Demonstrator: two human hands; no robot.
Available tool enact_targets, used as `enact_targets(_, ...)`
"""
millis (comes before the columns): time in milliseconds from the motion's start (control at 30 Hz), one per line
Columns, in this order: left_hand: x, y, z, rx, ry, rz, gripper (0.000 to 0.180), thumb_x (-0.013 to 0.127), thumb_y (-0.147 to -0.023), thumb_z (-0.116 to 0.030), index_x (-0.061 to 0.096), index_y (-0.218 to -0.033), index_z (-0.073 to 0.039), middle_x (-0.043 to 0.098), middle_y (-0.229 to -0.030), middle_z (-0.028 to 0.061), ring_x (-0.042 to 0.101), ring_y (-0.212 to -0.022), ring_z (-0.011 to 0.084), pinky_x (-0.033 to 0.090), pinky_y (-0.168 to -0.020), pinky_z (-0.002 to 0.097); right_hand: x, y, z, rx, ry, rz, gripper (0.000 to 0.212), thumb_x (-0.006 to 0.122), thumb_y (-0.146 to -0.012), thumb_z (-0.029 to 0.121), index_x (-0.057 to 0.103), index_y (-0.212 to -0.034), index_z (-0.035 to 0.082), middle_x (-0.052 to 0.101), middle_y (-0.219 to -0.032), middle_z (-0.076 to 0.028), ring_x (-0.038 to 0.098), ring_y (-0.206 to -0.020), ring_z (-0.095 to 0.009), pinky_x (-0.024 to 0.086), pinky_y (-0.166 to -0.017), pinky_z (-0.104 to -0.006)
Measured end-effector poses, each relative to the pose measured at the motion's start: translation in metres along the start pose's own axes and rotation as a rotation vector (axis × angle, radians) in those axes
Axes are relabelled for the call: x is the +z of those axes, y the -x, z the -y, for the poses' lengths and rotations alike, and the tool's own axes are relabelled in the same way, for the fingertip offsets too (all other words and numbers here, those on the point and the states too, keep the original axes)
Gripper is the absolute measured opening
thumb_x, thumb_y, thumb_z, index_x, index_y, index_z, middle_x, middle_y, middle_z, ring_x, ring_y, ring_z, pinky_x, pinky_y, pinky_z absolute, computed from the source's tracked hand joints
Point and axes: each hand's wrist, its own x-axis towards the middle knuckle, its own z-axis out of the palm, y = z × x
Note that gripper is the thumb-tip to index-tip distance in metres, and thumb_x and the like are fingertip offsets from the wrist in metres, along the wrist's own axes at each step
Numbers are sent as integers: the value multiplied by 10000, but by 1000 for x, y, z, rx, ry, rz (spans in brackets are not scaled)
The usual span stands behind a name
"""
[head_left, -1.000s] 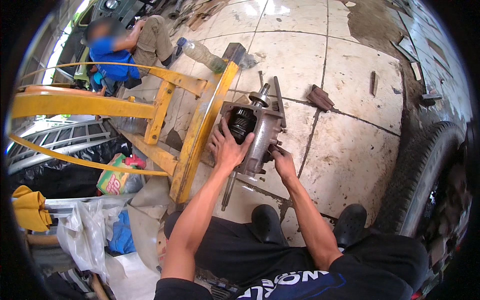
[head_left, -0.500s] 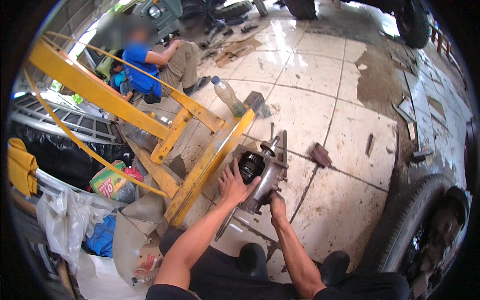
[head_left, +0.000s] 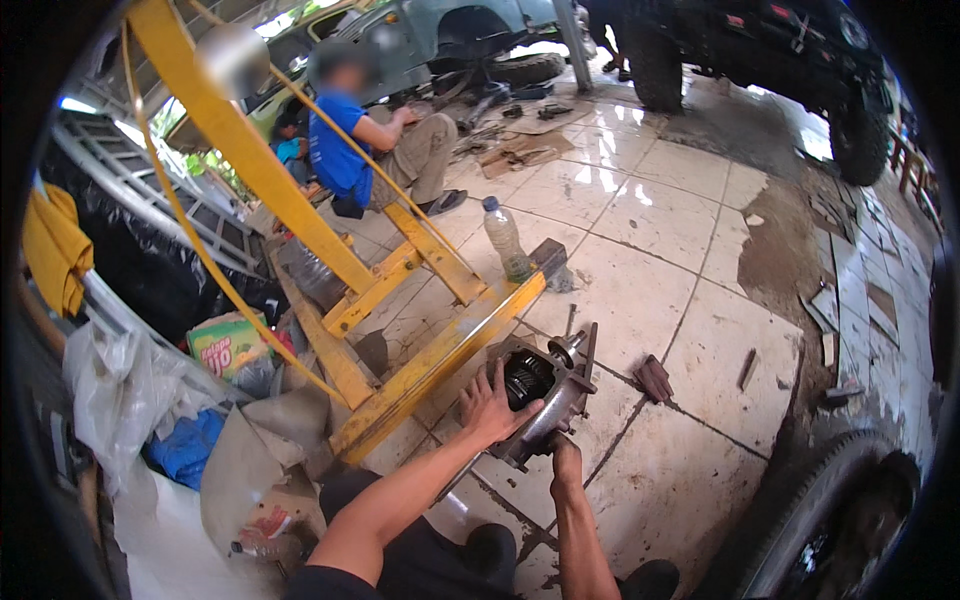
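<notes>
The gear housing (head_left: 540, 395) lay on the tiled floor (head_left: 640, 300), just beside the foot of the yellow hoist frame (head_left: 430, 365), with its dark round opening facing up and a short shaft sticking out at the far end. My left hand (head_left: 487, 405) lay flat on the near rim of that opening, fingers spread, pressing more than gripping, so that grip was apart and clamped on nothing. My right hand (head_left: 563, 452) sat low at the near end of the housing; its fingers were tucked under the casting, and I could not tell whether they were closed round anything. To handle it well, I judged, the spread hand should steady the casting while the lower one worked, with the fingers kept away from the gear teeth inside and the weight left on the floor. A small dark metal block (head_left: 655, 378) lay near on the tiles to the right, and a plastic bottle (head_left: 505, 238) stood beyond the frame's end. Farther off another person in a blue shirt (head_left: 345, 140) sat on the floor by parked vehicles, and a tyre (head_left: 835, 520) filled the lower right.
</notes>
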Motion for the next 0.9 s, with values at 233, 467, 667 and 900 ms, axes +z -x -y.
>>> enact_targets(233, -2, 2, 8, -4, 60, 4, 1206, 503, -748, -849, 42, -1559, -85, 221, -1492, 340, 243, -1380, 523, 200, -1069, 674, -2, -13, -15, 6, -5, 87, 308, 494, -879, 212, 655, -979, -30, 642, -928, -91, 558, -858, -183, 428, -769, -328)
enact_targets(467, 1, -1, -1, -2, 45, -4, 1202, 470, -737, -874, 58, -1565, -106, 264, -1486, 330, 305, -1356, 498, 200, -1074, 649, -16, -36, -26, -13, 84, 121, 331, 472, -906, 225, 665, -935, -42, 675, -902, -112, 595, -808, -207, 447, -754, -349)
enact_targets(667, 2, -10, -13, 44, 45, -72, 1193, 467, -744, -867, 85, -1559, -84, 277, -1469, 331, 314, -1337, 495, 210, -1063, 646, -18, -49, -34, -69, -72, -7, 288, 481, -888, 183, 661, -969, -27, 655, -900, -95, 581, -848, -204, 449, -771, -342)
enact_targets(900, -1, 0, 0, -2, 18, -12, 1226, 461, -734, -879, 59, -1556, -63, 257, -1472, 339, 287, -1354, 502, 216, -1061, 664, -10, -29, -24, 7, -36, 89, 368, 526, -848, 230, 664, -1067, -31, 673, -1028, -121, 585, -942, -211, 428, -829, -344)
